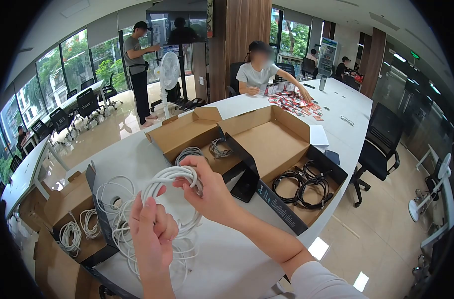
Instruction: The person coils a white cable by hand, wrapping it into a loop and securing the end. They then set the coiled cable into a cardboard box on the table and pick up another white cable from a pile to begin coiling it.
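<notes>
A loosely coiled white cable (173, 173) is held up over the table, looped between both hands. My left hand (152, 229) has its fingers curled in and its thumb up, closed on the left side of the coil. Around the upper right of the loops, my right hand (209, 192) wraps its bent fingers and thumb. Below and to the left, more white cable (121, 234) lies in a loose tangle on the white table (227, 261); the coil and hands partly hide it.
At left, an open cardboard box (62, 204) contains white cable bundles (70, 236). Grey coils (191, 153) lie in a middle box (187, 132). Black cables (306, 188) fill a right-hand box (281, 224). Across the table a person (257, 74) handles red-and-white packets (296, 102).
</notes>
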Available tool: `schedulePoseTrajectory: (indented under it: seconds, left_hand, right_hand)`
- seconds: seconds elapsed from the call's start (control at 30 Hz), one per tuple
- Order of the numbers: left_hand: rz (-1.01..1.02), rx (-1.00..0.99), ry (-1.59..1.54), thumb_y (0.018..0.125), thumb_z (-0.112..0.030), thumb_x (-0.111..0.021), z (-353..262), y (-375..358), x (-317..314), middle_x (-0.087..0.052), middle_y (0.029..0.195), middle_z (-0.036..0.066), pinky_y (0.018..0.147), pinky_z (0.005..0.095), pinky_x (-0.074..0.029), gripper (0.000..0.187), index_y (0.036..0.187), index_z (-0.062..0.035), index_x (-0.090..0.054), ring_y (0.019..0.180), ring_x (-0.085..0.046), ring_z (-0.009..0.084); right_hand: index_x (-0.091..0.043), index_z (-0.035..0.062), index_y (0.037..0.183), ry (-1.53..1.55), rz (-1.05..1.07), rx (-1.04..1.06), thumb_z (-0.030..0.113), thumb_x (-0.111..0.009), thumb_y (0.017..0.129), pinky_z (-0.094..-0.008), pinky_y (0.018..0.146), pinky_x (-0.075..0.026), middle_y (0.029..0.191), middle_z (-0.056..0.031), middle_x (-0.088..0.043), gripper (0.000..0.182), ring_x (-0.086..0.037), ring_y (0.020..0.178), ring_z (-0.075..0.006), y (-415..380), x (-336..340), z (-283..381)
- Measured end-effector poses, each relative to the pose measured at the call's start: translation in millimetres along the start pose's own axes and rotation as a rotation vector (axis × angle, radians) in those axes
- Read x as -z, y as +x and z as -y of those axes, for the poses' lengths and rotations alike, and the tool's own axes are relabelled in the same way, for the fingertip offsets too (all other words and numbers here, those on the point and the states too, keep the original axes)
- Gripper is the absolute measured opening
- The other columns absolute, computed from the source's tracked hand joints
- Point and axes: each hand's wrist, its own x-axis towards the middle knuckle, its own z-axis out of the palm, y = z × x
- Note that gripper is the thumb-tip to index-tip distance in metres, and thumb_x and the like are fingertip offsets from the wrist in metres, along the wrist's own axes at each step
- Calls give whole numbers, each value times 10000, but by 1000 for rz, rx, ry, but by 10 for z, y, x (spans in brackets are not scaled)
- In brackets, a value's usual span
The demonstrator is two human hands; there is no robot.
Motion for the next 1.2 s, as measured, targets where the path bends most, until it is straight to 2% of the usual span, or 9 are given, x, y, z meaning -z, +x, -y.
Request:
schedulePoseTrajectory:
  seconds: [0.23,0.33,0.53,0.63,0.73,0.83,0.93,1.03,1.2]
  left_hand:
    - [46,-45,35,1000,-220,-478,-42,16,84,-265,508,-70,394,230,-173,280,1122,14,-571,407,-199,28]
    - [8,-44,122,999,-224,-484,-68,17,81,-261,514,-73,395,225,-173,280,1114,15,-572,415,-200,23]
    - [-37,-51,283,1002,-226,-473,-65,32,75,-252,525,-73,389,225,-196,281,1116,11,-571,405,-220,28]
    - [-4,-90,365,1008,-218,-457,-35,17,46,-256,530,-74,391,219,-198,265,1106,3,-566,412,-223,22]
    - [7,-142,441,1011,-212,-447,0,10,26,-269,532,-75,393,215,-200,250,1090,-4,-562,413,-225,17]
    - [58,-142,428,978,-216,-514,-9,8,98,-400,598,-52,389,206,-256,250,1066,14,-551,429,-270,10]
    - [40,-166,471,968,-234,-533,-17,17,125,-397,585,-55,387,209,-238,261,1038,16,-559,426,-268,8]
    - [42,-196,437,998,-244,-478,-25,25,125,-278,516,-84,380,219,-177,267,1033,1,-578,395,-219,11]
    - [64,-194,317,972,-245,-528,-37,28,136,-298,518,-86,386,218,-174,274,1031,18,-580,405,-216,7]
  right_hand:
    - [-377,19,1192,-125,112,-50,-2,-527,890,-388,587,-468,720,-177,-597,339,-613,634,-345,-25,44,39]
    - [-344,1,1209,-174,143,-8,19,-536,898,-428,573,-440,680,-200,-568,366,-570,620,-395,-38,57,61]
    - [-313,-13,1220,-310,197,-93,36,-513,910,-478,638,-460,768,-246,-592,371,-595,743,-445,-53,93,169]
    - [-312,-9,1224,-360,155,-40,37,-505,910,-491,663,-467,800,-261,-595,371,-592,780,-459,-73,110,138]
    - [-323,7,1206,-363,97,-4,28,-534,905,-444,595,-446,739,-220,-588,368,-593,672,-424,-90,109,97]
    - [-341,15,1194,-317,97,-28,48,-552,907,-421,581,-450,755,-197,-596,358,-601,659,-389,-91,107,71]
    - [-371,28,1178,-239,181,-88,97,-585,914,-367,569,-453,768,-144,-604,347,-596,620,-284,-78,146,106]
    - [-418,32,1150,-52,276,-152,155,-611,921,-304,584,-451,802,-93,-609,324,-562,640,-175,-43,223,230]
    - [-495,22,1124,-21,320,-98,211,-612,933,-276,691,-455,873,-58,-621,294,-552,778,-109,3,323,191]
